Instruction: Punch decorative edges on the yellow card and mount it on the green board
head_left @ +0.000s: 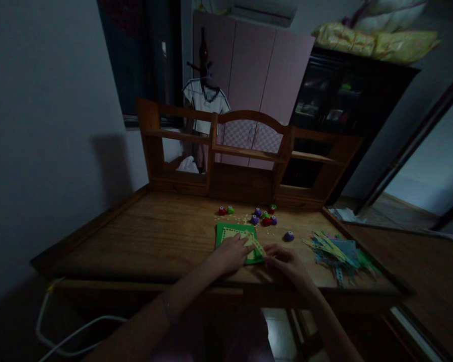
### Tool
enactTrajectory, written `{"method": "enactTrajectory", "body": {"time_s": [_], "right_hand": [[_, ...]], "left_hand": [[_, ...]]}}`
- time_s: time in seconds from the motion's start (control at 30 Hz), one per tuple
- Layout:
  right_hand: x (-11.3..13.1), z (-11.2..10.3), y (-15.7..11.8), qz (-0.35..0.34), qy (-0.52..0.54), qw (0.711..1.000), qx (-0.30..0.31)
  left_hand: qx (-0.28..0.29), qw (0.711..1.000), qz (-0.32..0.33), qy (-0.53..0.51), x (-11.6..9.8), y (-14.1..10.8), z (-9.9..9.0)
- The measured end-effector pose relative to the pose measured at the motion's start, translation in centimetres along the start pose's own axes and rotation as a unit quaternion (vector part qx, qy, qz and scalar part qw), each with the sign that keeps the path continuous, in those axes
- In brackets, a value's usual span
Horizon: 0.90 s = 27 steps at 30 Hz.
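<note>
A green square sheet [219, 231] lies near the desk's front edge, with a yellow piece [228, 232] on top whose border has a row of small holes. My left hand [231, 252] rests on the yellow piece with its fingers spread and pressed down. At the sheet's right side, my right hand [285, 260] pinches the lower end of a yellow strip with holes [259, 247]. The strip runs slantwise across the sheet's right part, and its upper end lies near my left fingertips. My hands partly hide the sheet's lower edge.
Several small red, green and purple craft punches [254, 219] stand behind the sheet among scattered yellow bits [245, 218]. A lone purple punch [289, 236] sits to the right. Cut paper strips [334, 251] are heaped at the desk's right end. A wooden shelf [245, 151] closes the back.
</note>
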State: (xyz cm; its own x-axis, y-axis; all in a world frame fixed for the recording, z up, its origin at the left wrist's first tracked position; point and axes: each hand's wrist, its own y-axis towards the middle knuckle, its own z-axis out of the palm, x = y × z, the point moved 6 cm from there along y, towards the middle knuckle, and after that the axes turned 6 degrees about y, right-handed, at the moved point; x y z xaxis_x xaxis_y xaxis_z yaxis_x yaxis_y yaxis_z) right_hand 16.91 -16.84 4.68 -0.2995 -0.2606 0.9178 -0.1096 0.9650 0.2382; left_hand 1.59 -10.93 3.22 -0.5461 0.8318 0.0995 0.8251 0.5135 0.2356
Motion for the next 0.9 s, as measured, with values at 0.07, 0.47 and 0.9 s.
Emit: {"method": "enactTrajectory", "body": {"time_s": [0.07, 0.47, 0.9], "right_hand": [[0.4, 0.5, -0.6, -0.025, -0.01, 1.0, 0.012], [0.4, 2.4, -2.8, -0.118, -0.114, 0.986, -0.009], [1.4, -9.6, -6.2, 0.013, -0.106, 0.933, -0.344]], "left_hand": [[0.009, 1.0, 0.007, 0.013, -0.1, -0.1, 0.1], [0.019, 1.0, 0.015, 0.011, -0.1, -0.2, 0.3], [-0.009, 0.998, -0.001, -0.054, 0.5, -0.6, 1.2]]}}
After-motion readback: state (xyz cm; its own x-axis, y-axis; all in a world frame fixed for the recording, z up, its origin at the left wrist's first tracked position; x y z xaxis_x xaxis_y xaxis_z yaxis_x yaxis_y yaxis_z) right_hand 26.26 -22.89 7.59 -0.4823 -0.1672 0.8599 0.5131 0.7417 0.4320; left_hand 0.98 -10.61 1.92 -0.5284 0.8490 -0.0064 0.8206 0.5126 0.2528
